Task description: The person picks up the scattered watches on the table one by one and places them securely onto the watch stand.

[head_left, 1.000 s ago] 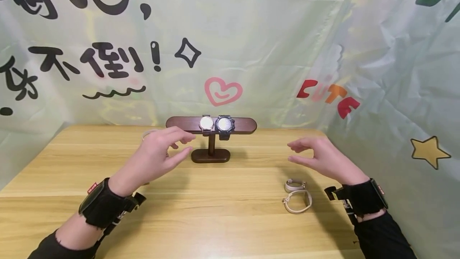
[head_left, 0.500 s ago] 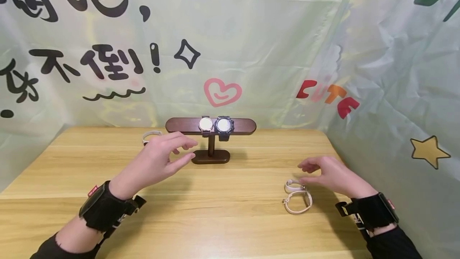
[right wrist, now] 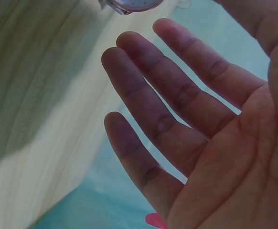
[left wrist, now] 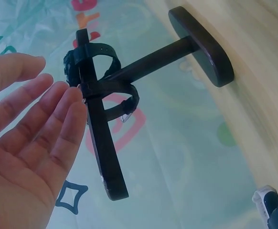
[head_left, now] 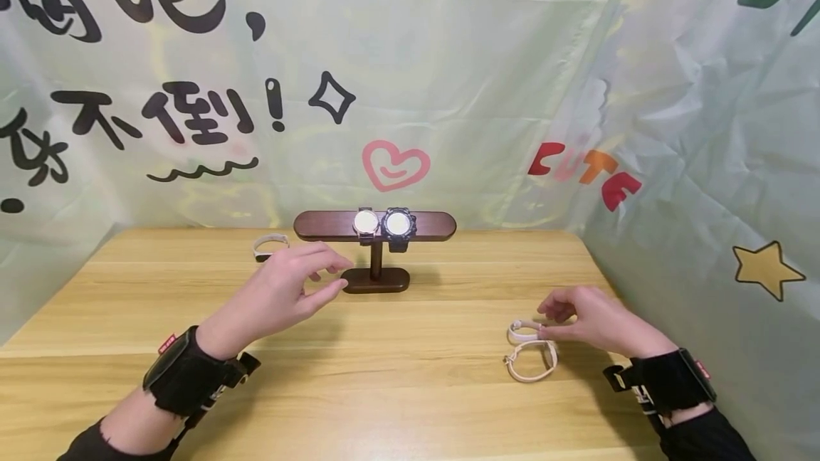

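My left hand (head_left: 291, 287) hovers just left of a dark wooden watch stand (head_left: 320, 225), fingers relaxed and holding nothing. Strapped round the stand's bar are a round watch with a pale dial (head_left: 366, 223) and a chunky black watch (head_left: 398, 223). Over at the right, my right hand (head_left: 596, 319) reaches low toward a white-strapped watch (head_left: 522, 338), its thumb overlapping that watch's edge in the head view. A cream-strapped watch (head_left: 528, 380) lies right in front of it. At the top of the right wrist view, a watch dial (right wrist: 136, 4) shows past loosely bent fingers (right wrist: 129, 81).
Behind my left hand, another white-strapped watch (head_left: 261, 257) lies on the wooden table (head_left: 410, 404). A printed cloth (head_left: 480, 91) hangs along the table's back and right side.
My right hand has come down and slightly right, close to the white-strapped watch. The left hand has sunk a little, uncovering the watch behind it.
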A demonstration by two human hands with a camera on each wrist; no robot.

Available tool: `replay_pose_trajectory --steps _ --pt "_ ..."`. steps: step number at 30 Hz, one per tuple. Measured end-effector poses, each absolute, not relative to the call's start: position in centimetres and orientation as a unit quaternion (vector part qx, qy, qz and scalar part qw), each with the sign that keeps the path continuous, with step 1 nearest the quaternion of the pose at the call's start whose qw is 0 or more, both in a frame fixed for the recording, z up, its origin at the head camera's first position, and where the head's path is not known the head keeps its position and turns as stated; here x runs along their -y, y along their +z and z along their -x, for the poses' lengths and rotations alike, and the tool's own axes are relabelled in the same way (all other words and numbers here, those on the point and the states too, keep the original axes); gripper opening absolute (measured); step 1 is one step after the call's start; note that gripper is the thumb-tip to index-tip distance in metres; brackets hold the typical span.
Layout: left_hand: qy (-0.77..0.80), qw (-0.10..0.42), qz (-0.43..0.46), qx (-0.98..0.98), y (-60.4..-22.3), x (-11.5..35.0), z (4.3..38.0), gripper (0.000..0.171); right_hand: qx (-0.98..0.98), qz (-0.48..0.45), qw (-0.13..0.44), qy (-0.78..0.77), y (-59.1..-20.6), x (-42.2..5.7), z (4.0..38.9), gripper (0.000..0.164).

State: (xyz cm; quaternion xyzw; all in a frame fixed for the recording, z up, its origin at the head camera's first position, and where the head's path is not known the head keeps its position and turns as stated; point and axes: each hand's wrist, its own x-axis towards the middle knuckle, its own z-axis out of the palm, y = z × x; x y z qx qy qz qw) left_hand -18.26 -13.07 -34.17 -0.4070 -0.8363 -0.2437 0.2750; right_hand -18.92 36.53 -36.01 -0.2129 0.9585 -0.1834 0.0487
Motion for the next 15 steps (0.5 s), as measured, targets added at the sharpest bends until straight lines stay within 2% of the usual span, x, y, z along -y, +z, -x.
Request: replay_pose_trajectory --steps 15 --pt "-0.243 0.248 0.408 0.844 -34.63 12.73 18.11 0.022 -0.955 0.218 0.059 -0.194 -36.77 -36.76 19.46 0.035"
